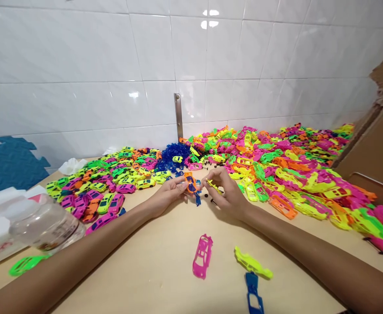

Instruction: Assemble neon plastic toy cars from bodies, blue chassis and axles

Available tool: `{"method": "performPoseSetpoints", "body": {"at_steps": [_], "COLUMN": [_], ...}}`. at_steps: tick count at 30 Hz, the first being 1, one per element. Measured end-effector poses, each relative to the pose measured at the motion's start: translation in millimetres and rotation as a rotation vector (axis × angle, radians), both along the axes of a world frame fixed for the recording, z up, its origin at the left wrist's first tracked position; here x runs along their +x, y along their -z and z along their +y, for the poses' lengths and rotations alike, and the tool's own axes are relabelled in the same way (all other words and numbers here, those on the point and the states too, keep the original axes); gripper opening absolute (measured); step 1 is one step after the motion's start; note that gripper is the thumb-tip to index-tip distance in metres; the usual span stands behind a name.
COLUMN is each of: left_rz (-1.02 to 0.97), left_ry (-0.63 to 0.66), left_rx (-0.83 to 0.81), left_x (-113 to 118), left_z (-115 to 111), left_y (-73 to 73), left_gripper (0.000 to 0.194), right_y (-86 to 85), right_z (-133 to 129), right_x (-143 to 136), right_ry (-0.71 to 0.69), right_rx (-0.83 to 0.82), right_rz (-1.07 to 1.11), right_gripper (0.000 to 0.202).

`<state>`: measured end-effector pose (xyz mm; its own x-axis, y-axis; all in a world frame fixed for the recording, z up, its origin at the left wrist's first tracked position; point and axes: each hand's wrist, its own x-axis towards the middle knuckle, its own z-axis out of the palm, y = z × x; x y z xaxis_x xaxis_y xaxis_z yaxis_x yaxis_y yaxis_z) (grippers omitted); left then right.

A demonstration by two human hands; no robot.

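Between the thumb and fingers of my left hand (171, 193) is an orange toy car body (190, 182) with dark blue showing in it. My right hand (225, 192) is closed in a pinch close beside it, with a small yellow plastic piece (213, 186) held among the fingers. Whether the right fingertips also touch the orange body, I cannot tell. A blue plastic part (198, 199) shows just below the orange body. Small black wheels on an axle (213, 201) lie on the table by my right hand.
Nearer me lie a pink car body (202, 256), a yellow one (252, 263) and a blue chassis (253, 294). Behind are assembled toy cars (106, 203), blue parts (173, 156) and a heap of loose bodies (286, 161). A clear bottle (49, 224) stands left, a cardboard box (374, 144) right.
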<state>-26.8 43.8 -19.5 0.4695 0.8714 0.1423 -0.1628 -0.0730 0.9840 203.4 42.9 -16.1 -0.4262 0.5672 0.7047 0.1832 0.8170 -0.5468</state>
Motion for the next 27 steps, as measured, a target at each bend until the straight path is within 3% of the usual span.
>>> {"method": "performPoseSetpoints", "body": {"at_steps": [2,7,12,17,27], "left_rz": [0.031,0.129,0.211,0.241,0.225], "left_ry": [0.025,0.051,0.051,0.038,0.071], "left_rx": [0.029,0.078,0.107,0.124,0.083], "left_x": [0.0,2.8,7.6,7.8,8.4], "left_z": [-0.1,-5.2,-13.0,-13.9,-14.4], "left_y": [0.4,-5.9,-13.9,-14.8,-14.6], "left_gripper": [0.041,0.036,0.030,0.031,0.039], "right_y": [0.3,-2.5,-4.0,0.4,2.8], "right_z": [-1.1,-8.0,-11.6,-6.6,-6.4], "right_x": [-0.5,-1.6,-4.2,-2.9,-1.2], "right_ry": [0.019,0.222,0.131,0.132,0.136], "right_rx": [-0.011,0.085,0.130,0.142,0.247], "right_rz": [-0.019,-0.199,-0.197,-0.201,-0.250], "right_gripper": [0.008,0.013,0.017,0.008,0.015]}}
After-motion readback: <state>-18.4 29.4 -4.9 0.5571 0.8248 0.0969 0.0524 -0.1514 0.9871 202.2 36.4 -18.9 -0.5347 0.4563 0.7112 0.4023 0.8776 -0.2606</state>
